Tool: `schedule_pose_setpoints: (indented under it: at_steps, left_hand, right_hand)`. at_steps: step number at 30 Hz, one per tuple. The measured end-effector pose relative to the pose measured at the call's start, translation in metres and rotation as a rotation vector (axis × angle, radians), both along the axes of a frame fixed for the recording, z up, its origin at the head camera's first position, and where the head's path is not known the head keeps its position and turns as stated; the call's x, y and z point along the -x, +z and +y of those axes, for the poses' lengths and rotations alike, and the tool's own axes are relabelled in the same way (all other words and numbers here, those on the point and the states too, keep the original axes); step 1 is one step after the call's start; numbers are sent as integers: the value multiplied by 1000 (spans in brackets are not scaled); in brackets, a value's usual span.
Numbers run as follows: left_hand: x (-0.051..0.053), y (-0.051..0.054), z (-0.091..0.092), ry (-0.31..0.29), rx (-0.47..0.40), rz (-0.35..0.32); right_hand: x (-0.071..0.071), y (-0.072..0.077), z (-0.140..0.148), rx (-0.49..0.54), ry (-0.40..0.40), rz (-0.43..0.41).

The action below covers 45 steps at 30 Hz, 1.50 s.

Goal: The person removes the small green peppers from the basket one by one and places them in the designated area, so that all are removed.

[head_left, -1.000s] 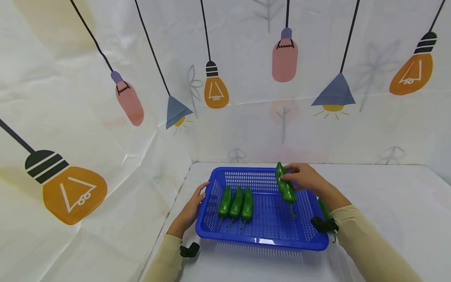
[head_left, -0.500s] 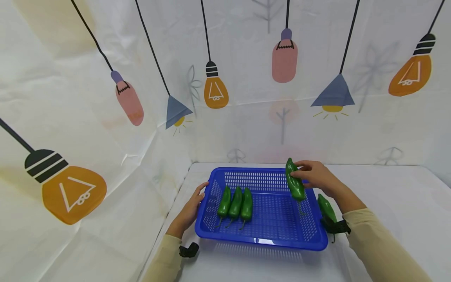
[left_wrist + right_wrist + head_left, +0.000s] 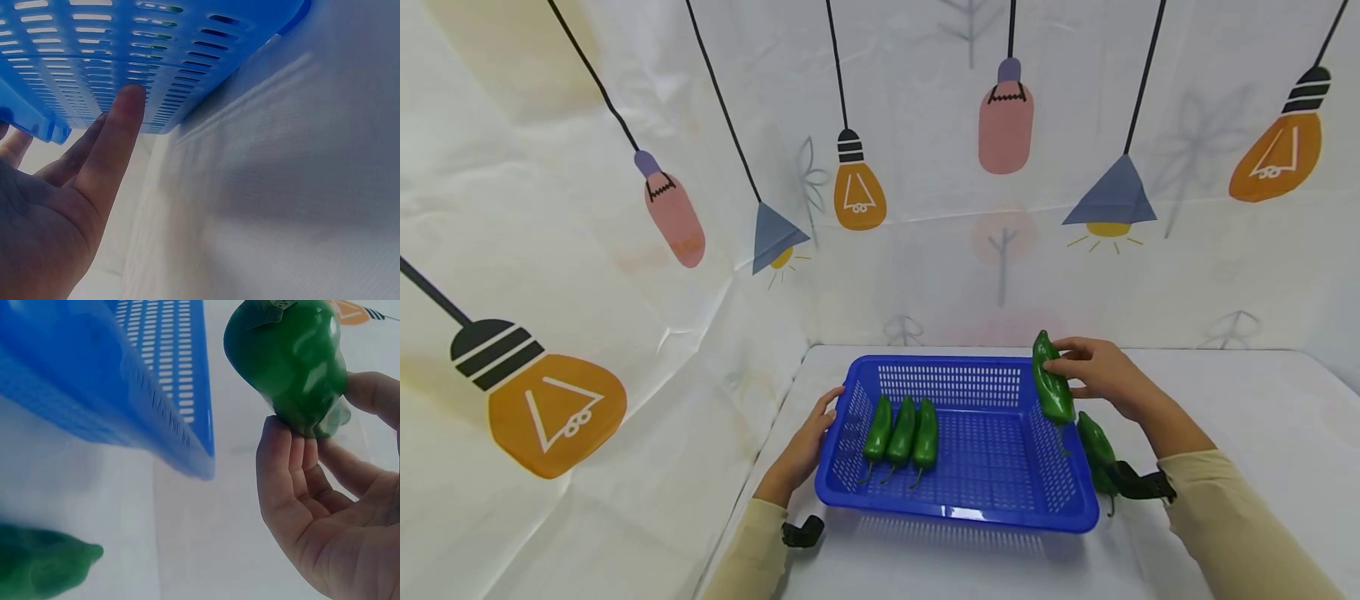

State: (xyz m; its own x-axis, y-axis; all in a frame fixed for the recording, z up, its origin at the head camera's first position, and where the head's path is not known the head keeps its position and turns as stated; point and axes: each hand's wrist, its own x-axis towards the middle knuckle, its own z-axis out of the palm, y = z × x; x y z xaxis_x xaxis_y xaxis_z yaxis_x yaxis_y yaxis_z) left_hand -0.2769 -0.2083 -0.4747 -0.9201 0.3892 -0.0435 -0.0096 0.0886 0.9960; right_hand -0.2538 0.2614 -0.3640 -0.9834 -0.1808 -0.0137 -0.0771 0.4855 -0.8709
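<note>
In the head view my right hand [image 3: 1097, 371] pinches a green chili pepper [image 3: 1051, 379] between thumb and fingertips, above the right rim of the blue basket [image 3: 955, 517]. The right wrist view has this pepper close up, its stem end towards the camera. My left hand [image 3: 805, 450] touches the basket's left side; in the left wrist view its fingers lie fairly straight against the slotted outer wall. Three green peppers [image 3: 901, 433] lie side by side in the basket's left half. Another pepper [image 3: 1097, 446] lies on the table just outside the basket's right wall.
A white table [image 3: 1240, 408] bears the basket. White sheets printed with hanging lamps [image 3: 861, 196] stand behind and to the left. Dark straps [image 3: 805, 532] are on both wrists, and the right one overlaps the outside pepper in the head view.
My right hand has carried its pepper rightwards from inside the basket to above the right rim. More of the outside pepper shows. My left hand and the basket have stayed put.
</note>
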Motion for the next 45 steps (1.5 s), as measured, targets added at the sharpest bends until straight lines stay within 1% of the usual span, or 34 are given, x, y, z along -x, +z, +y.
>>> schedule_pose_setpoints:
  at_steps: [5, 11, 16, 19, 26, 31, 38, 45]
  left_hand:
    - [0, -1, 0, 7, 0, 1]
    - [0, -1, 0, 17, 5, -5]
    - [1, -1, 0, -2, -14, -3]
    - [2, -2, 0, 1, -7, -6]
    - [2, -2, -1, 20, 7, -4]
    - [1, -2, 0, 13, -5, -2]
    - [0, -2, 0, 10, 15, 5]
    - [1, -1, 0, 19, 0, -8]
  right_hand:
    - [-2, -4, 9, -1, -14, -13]
    - [-5, -9, 20, -33, -37, 4]
    - [-7, -11, 30, -45, -54, -8]
    - [-7, -14, 38, -46, -66, -16]
    - [-5, -25, 56, -68, -96, -71]
    - [-9, -33, 64, -86, -95, -101]
    - [-13, -47, 75, -89, -98, -145]
    - [-16, -61, 81, -102, -108, -185]
